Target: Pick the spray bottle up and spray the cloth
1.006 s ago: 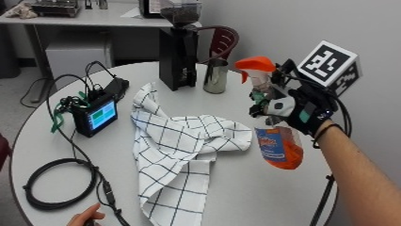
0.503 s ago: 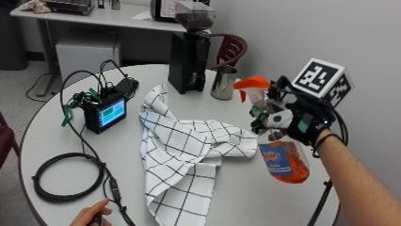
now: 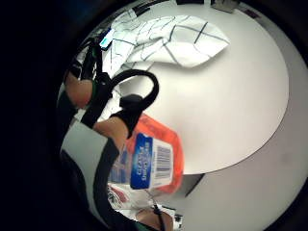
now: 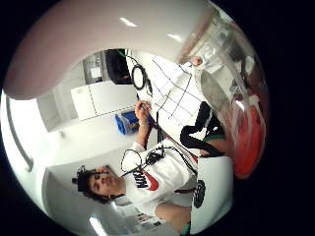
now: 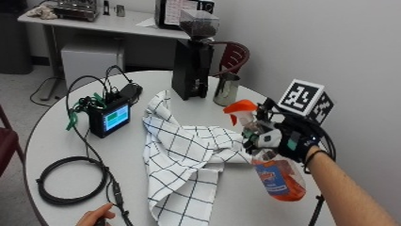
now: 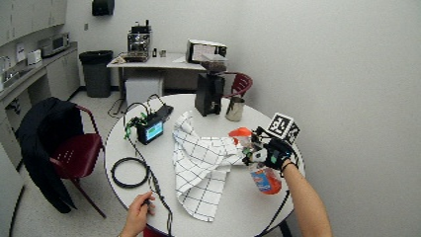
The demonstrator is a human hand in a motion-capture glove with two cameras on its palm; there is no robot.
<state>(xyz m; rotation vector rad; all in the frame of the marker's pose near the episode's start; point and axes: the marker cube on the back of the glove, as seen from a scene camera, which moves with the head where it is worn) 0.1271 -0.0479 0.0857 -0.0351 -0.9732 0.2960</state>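
Change: the outside view's whole picture shifts between the earlier pictures and now, so the camera has moved; against the cloth, the gloved hand and bottle sit at much the same place beside its right edge, and the bottle is still held clear of the round white worktop [image 5: 56,141].
Right hand: the black-gloved right hand [image 5: 282,141] is raised over the right side of the worktop, its fingers [image 3: 113,130] curled round the neck of the bottle just under the spray head.
Spray bottle: the clear plastic spray bottle with orange liquid and an orange trigger head [image 5: 276,176] hangs tilted from the hand, head up and toward the cloth, body slanting down toward the person's forearm; its blue label [image 3: 149,161] with a barcode faces the little finger side palm camera.
Nozzle: the orange spray head [image 5: 240,109] lies just beside the cloth's near edge, above it and apart from it.
Cloth: the white cloth with a dark grid pattern [image 5: 181,160] lies rumpled and spread across the middle of the worktop.
Other hand: the bare left hand [image 6: 138,215] rests at the near edge of the worktop, on a black cable [image 5: 62,181] coiled there.
Also on the worktop: a small black device with a lit blue-green screen [image 5: 109,117], a tall black coffee grinder [image 5: 194,59], a steel pitcher [image 5: 225,89].
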